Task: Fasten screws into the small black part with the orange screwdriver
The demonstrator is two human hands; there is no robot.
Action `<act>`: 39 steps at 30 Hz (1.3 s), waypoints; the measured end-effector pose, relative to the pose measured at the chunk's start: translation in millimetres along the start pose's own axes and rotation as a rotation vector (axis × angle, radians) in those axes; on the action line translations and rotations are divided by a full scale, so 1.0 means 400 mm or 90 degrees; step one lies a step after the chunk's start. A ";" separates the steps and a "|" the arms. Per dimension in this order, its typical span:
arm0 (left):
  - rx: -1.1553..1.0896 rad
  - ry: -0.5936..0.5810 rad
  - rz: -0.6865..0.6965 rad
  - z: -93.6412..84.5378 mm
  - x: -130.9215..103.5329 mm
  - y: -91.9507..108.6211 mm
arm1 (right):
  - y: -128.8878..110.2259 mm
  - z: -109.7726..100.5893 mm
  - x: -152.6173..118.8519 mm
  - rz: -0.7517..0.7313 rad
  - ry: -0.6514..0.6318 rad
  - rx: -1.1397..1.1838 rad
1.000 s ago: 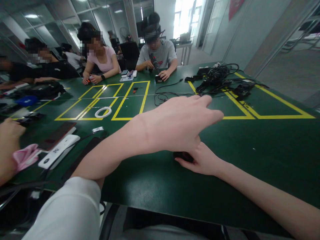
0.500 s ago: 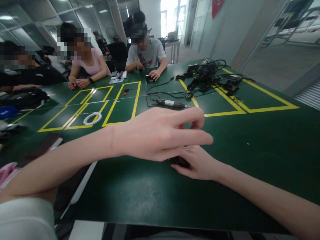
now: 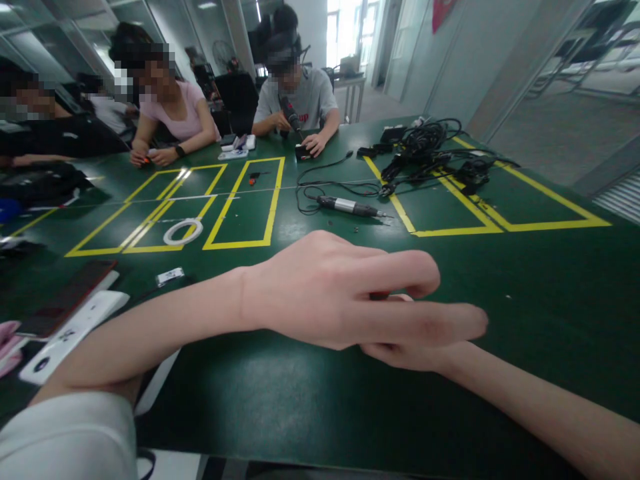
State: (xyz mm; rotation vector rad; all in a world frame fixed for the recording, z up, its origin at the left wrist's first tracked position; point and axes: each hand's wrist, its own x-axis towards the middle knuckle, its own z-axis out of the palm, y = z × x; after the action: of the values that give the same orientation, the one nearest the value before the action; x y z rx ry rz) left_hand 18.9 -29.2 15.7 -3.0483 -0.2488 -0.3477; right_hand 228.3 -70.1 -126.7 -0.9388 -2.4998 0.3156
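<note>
My left hand (image 3: 320, 297) reaches across in front of me, back upward, and lies over my right hand (image 3: 415, 357). Its upper finger is bent and a lower one points out to the right; the thumb and fingertips underneath are hidden. A small dark reddish bit (image 3: 380, 295) shows in the gap between its fingers, too little to name. My right hand is closed low over the table under the left one. The small black object it held half a second ago is now covered by my left hand.
Beyond my hands an electric screwdriver (image 3: 347, 206) lies on the green table (image 3: 280, 407), with a heap of black cables (image 3: 420, 150) behind it. Left are a tape roll (image 3: 183, 232), a phone (image 3: 75, 300) and a white device (image 3: 75, 337). Two people work opposite, one with a drill (image 3: 290, 115).
My left hand has shifted right and down over my right hand, hiding the black object. The camera view has moved slightly, uncovering the white device on the left.
</note>
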 end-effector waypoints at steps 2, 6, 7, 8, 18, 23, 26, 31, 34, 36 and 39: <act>0.000 0.008 0.007 -0.004 0.002 -0.006 | 0.002 -0.001 0.000 -0.008 0.007 -0.004; 0.000 0.022 -0.004 -0.016 0.007 -0.025 | 0.002 -0.003 0.004 -0.022 0.035 0.028; 0.002 0.022 -0.004 -0.019 0.009 -0.027 | 0.001 -0.003 0.006 -0.024 0.035 0.032; 0.006 0.019 -0.004 -0.022 0.011 -0.028 | 0.000 -0.003 0.007 -0.026 0.035 0.032; 0.049 -0.087 -0.055 -0.063 0.107 0.019 | 0.041 0.008 -0.006 0.001 0.110 -0.008; 0.093 -0.066 -0.094 -0.056 0.126 0.027 | 0.052 -0.015 0.005 0.000 0.087 -0.044; 0.090 -0.027 -0.188 -0.035 0.126 0.032 | 0.051 -0.023 0.011 -0.014 0.107 -0.064; 0.089 0.005 -0.301 -0.011 0.127 0.029 | 0.057 -0.018 0.007 -0.018 0.107 -0.074; 0.042 0.016 -0.221 -0.024 0.118 0.023 | 0.059 -0.018 0.003 -0.007 0.097 -0.071; -0.046 0.003 -0.134 -0.036 0.111 0.018 | 0.059 -0.021 0.002 0.001 0.079 -0.059; -0.106 -0.003 -0.079 -0.035 0.107 0.005 | 0.058 -0.024 0.003 0.008 0.070 -0.056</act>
State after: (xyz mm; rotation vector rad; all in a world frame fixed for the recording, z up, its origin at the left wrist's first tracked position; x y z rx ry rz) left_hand 57.5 -25.7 39.1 -3.2053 -0.4322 -0.3861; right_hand 245.4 -51.5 -126.3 -0.9800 -2.4252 0.1551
